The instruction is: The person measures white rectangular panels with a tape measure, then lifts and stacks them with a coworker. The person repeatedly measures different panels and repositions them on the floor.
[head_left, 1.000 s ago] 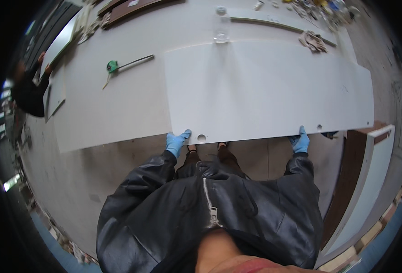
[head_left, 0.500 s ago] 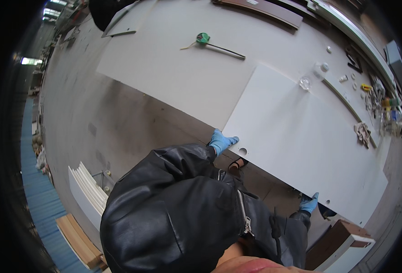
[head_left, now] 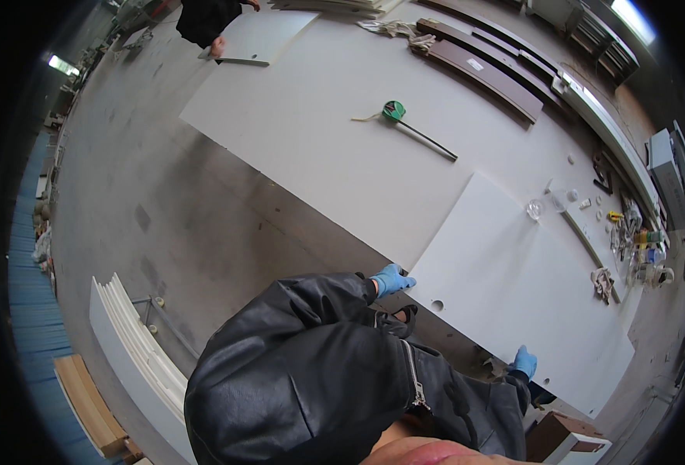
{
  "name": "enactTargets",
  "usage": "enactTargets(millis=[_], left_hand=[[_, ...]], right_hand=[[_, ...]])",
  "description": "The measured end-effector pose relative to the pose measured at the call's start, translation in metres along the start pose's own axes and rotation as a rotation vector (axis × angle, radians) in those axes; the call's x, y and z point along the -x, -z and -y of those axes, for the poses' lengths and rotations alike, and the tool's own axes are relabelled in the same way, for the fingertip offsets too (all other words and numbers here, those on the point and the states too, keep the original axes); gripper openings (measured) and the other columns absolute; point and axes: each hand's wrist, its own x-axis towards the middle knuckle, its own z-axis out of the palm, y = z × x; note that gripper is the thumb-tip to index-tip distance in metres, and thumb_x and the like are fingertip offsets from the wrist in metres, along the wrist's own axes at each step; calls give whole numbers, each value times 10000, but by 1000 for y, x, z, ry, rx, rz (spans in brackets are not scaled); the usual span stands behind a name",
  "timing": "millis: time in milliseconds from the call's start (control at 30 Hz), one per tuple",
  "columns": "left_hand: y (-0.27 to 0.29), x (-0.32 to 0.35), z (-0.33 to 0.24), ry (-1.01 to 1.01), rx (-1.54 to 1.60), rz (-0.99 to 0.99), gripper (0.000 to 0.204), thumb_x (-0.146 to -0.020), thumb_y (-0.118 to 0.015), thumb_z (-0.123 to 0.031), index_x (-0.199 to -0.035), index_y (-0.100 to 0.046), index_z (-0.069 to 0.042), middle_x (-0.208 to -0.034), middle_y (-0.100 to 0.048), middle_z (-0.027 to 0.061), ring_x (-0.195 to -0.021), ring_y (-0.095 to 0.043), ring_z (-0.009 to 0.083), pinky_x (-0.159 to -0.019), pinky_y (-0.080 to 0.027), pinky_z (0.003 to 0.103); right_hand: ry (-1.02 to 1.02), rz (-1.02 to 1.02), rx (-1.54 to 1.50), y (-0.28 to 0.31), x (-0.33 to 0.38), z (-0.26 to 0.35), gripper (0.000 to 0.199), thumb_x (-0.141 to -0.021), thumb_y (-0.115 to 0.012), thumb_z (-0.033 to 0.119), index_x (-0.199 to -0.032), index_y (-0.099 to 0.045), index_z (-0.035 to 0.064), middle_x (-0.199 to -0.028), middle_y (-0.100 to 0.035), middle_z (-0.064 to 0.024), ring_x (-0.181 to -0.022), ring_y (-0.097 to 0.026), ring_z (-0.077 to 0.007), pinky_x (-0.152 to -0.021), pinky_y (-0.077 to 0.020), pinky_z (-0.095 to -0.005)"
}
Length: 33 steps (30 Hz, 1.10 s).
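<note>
A white rectangular panel (head_left: 505, 271) lies on the large pale worktable, with two round holes near its near edge. My left hand (head_left: 393, 280), in a blue glove, grips the panel's near left corner, thumb on top and the other fingers partly hidden. Farther right along that edge, my right hand (head_left: 524, 362), also blue-gloved, holds the panel's rim; part of its fingers is hidden. A clear plastic cup (head_left: 534, 209) stands at the panel's far edge.
A green tape measure (head_left: 393, 111) and a dark rod lie on the worktable (head_left: 303, 155). Brown boards (head_left: 490, 74) are at the back; small tools (head_left: 629, 221) and bottles sit at right. Another person's hand (head_left: 217, 47) touches a far-left panel (head_left: 265, 35). White boards (head_left: 137, 341) stand at lower left.
The view has tilted, so the table and panel appear lower. More of the other person and the brown boards shows. Both my hands stay at the panel's near edge.
</note>
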Motion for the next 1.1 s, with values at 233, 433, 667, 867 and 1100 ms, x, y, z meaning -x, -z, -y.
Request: enactTargets(millis=[233,433,667,867,1100], left_hand=[[70,7,27,-2,109,-52,430,-884,-739,-310,-1095,-623,47,-816,-645,73,-676,-592,144,-599,-497,291],[117,9,50,-34,121,-104,435,-888,-731,-319,-1099,-606,41,-820,-649,79,-684,-603,152,-582,-497,292],[135,15,83,-7,240,-180,446,-896,-724,-317,-1145,-591,29,-842,-641,75,-665,-604,141,-542,-492,277],[122,27,97,76,395,-253,435,-912,-714,-288,-1186,-574,20,-855,-639,62,-635,-606,119,-521,-510,250],[92,34,88,97,359,-285,418,-915,-714,-295,-1176,-585,6,-863,-645,44,-645,-602,94,-538,-507,234]], right_hand=[[420,-67,24,-65,57,116,526,-898,-603,452,-862,-676,-68,-758,-686,-225,-744,-680,-340,-726,-521,-435],[539,-88,32,-93,123,176,478,-920,-594,414,-933,-696,-53,-894,-718,-210,-847,-684,-329,-796,-516,-423],[685,-4,-36,-118,164,206,422,-932,-593,365,-977,-705,-40,-917,-724,-206,-862,-691,-313,-801,-523,-408],[761,43,-32,-111,168,235,403,-930,-593,358,-1026,-704,-18,-973,-728,-205,-914,-696,-331,-830,-523,-404],[864,89,-79,-101,167,251,401,-927,-593,339,-1075,-694,-19,-1032,-724,-205,-966,-696,-331,-856,-523,-389]])
